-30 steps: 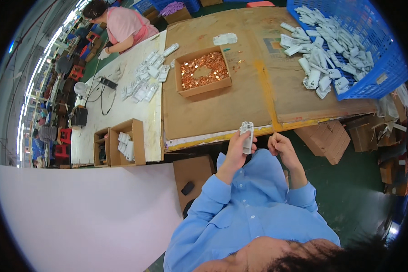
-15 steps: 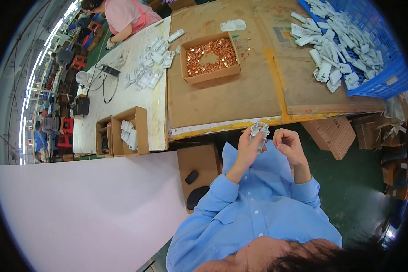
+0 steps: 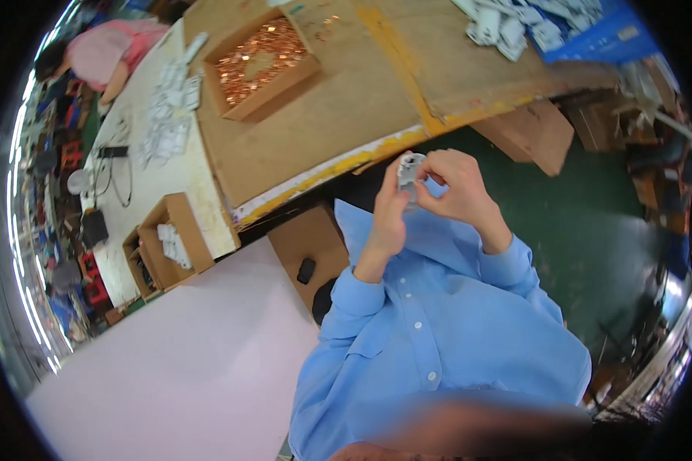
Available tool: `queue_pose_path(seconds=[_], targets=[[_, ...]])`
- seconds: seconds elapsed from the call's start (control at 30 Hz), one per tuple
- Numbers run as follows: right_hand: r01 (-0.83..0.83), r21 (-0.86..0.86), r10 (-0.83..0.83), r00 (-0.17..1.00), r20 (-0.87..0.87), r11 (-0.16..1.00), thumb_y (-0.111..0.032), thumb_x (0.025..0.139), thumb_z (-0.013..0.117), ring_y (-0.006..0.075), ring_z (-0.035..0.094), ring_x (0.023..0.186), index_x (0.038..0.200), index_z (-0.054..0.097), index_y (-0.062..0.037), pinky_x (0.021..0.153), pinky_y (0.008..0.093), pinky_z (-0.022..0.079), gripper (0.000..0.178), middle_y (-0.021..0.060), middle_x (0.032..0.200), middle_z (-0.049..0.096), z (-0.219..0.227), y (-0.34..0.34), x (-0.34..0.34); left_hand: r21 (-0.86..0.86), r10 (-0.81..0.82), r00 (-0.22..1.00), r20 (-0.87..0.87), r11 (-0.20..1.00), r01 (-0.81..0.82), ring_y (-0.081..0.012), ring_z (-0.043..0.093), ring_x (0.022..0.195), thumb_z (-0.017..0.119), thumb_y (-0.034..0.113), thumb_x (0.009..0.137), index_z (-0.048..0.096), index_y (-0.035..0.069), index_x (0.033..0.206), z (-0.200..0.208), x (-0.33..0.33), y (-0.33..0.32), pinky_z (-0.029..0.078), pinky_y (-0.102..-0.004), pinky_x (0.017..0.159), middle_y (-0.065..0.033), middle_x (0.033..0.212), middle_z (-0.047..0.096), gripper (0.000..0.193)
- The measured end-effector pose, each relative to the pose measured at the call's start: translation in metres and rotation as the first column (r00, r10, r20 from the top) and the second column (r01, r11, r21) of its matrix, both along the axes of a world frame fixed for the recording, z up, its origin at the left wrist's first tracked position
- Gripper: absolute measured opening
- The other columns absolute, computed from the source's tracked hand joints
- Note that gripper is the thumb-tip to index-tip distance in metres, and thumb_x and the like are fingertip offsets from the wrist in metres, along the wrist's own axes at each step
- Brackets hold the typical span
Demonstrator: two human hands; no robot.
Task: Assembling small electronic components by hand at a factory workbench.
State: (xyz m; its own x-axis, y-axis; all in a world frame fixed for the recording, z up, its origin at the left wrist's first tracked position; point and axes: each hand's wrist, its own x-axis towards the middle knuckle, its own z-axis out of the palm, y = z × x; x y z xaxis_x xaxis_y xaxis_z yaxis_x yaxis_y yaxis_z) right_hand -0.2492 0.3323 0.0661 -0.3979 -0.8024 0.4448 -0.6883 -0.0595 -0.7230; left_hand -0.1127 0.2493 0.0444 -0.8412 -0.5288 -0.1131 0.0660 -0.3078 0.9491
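Observation:
My left hand (image 3: 390,213) is closed round a white plastic housing (image 3: 409,169), held upright in front of my chest just off the table's edge. The closed fingers of my right hand (image 3: 460,187) press against the housing's right side. Whatever may be between those fingertips is hidden. Beyond them on the table stands an open cardboard box (image 3: 284,81) of small, shiny copper-coloured pieces (image 3: 263,60). More white plastic parts (image 3: 165,115) lie in a pile left of that box. Others (image 3: 500,29) lie at the far right, by and in a blue plastic basket (image 3: 607,40).
The cardboard-covered table (image 3: 346,92) has a yellow-taped front edge. A small carton (image 3: 194,230) with white parts stands at its left corner. Below lie a white panel (image 3: 177,353) and a black object (image 3: 306,270) on cardboard. Brown cartons (image 3: 534,134) sit right. A person in pink (image 3: 104,54) is far left.
My right hand has come left onto the housing, where before it was apart from it. The housing has turned in my left hand. The whole view has tilted and shifted.

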Motion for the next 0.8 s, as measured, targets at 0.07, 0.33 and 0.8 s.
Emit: queue_pose_path(seconds=[0.07,0.33,0.8], targets=[[0.035,0.031,-0.033,0.998,-0.059,0.999,-0.007,0.065,0.073,0.0223,0.05,0.056,0.073,0.056,-0.0099,0.053,0.034,0.037,0.019,0.0026,0.063,0.051,-0.012,-0.003,-0.002,0.044,-0.036,0.998,0.048,0.998,0.034,-0.0203,0.048,0.126,0.038,0.018,0.085,0.035,0.001,0.147,-0.006,-0.002,0.0,0.036,-0.0318,0.107,-0.0111,0.135,0.052,0.064],[0.097,0.064,-0.085,0.981,-0.175,0.993,-0.005,0.066,0.072,0.0204,0.056,0.059,0.075,0.057,-0.0106,0.054,0.0326,0.04,0.018,0.0013,0.066,0.058,-0.013,0.005,0.002,-0.024,-0.114,0.988,0.108,0.993,0.117,-0.023,0.047,0.126,0.038,0.02,0.085,0.03,0.001,0.149,0.006,0.002,0.007,0.036,-0.0344,0.107,-0.0135,0.135,0.05,0.067],[0.068,0.152,-0.061,0.997,-0.052,0.986,-0.011,0.076,0.076,0.0231,0.058,0.062,0.081,0.064,-0.0067,0.056,0.0342,0.043,0.014,0.0053,0.069,0.059,-0.004,0.008,0.002,-0.113,0.02,0.981,0.195,0.994,0.002,-0.0185,0.062,0.09,0.049,0.008,0.088,0.05,0.003,0.129,-0.002,-0.001,0.01,0.049,-0.0277,0.08,-0.0095,0.099,0.065,0.041]])
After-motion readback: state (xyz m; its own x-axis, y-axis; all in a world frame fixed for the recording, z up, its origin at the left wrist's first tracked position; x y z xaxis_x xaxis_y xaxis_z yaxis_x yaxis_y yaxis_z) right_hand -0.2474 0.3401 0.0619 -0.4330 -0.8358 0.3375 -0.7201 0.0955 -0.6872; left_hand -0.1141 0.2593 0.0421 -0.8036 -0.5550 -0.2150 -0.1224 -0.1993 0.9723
